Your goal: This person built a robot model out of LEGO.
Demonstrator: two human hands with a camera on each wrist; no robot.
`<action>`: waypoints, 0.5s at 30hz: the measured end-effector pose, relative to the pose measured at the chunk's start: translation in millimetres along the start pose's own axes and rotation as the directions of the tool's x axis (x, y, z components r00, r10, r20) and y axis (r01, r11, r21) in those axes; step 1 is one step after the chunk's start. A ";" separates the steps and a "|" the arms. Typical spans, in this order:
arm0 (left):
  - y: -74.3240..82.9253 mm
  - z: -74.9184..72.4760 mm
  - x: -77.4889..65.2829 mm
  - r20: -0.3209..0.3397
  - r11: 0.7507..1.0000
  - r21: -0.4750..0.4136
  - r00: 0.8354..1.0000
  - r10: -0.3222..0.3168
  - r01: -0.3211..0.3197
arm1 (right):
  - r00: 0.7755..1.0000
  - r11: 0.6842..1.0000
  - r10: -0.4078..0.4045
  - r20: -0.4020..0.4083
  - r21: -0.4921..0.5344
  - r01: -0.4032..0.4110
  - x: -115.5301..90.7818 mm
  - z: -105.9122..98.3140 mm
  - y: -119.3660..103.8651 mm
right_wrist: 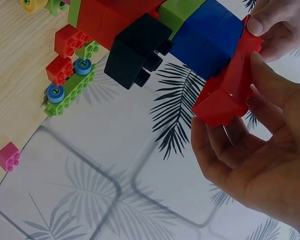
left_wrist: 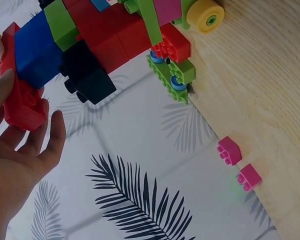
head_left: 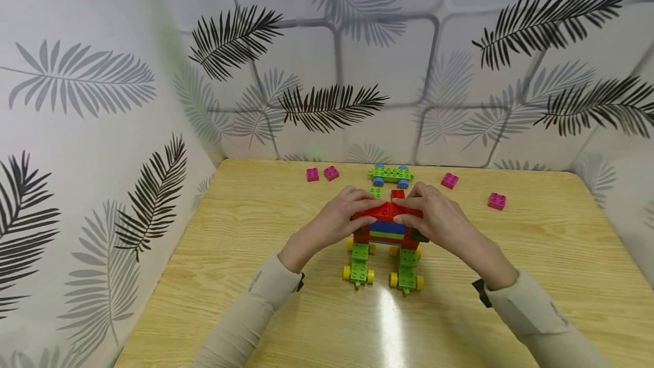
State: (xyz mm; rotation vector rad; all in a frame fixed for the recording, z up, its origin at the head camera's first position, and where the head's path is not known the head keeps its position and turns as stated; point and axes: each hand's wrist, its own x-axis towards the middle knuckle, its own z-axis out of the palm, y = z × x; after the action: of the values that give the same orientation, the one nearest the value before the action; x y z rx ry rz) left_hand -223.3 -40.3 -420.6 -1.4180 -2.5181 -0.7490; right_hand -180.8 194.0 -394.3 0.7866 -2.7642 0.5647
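A tall toy-brick structure stands in front of me on two green wheeled bases (head_left: 360, 264) with yellow wheels. Red bricks (head_left: 384, 210) span its top, resting on blue bricks (left_wrist: 38, 52) above a light green layer (left_wrist: 60, 25). With thumb and fingers my left hand (head_left: 341, 216) grips the left end of the red top. On the opposite end, my right hand (head_left: 443, 216) pinches the red bricks in the same way. Black bricks (right_wrist: 138, 50) jut from the structure's sides below the hands.
Behind the structure sit a green wheeled base (head_left: 390, 174) with blue wheels, a red brick (head_left: 397, 193) and a light green brick (head_left: 376, 192). Pink bricks lie at the back left (head_left: 331, 172) and back right (head_left: 497, 201). A leaf-patterned wall (head_left: 317, 61) borders the table.
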 end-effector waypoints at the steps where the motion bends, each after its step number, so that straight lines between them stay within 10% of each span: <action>1: 0.0 0.2 0.3 -0.001 1.000 0.013 1.000 0.006 -0.006 | 1.000 1.000 0.001 0.000 -0.001 -0.001 0.0 -0.1 0.1; 15: -2.4 5.4 -1.6 -0.012 1.000 0.005 1.000 0.006 -0.006 | 1.000 1.000 -0.011 -0.022 0.012 0.011 -1.3 0.6 -0.3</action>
State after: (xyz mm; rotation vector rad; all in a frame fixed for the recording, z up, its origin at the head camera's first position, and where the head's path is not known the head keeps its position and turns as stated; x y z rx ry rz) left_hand -223.9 -39.8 -426.7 -1.4143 -2.5045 -0.7474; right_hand -179.5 194.1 -395.1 0.7929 -2.7377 0.5853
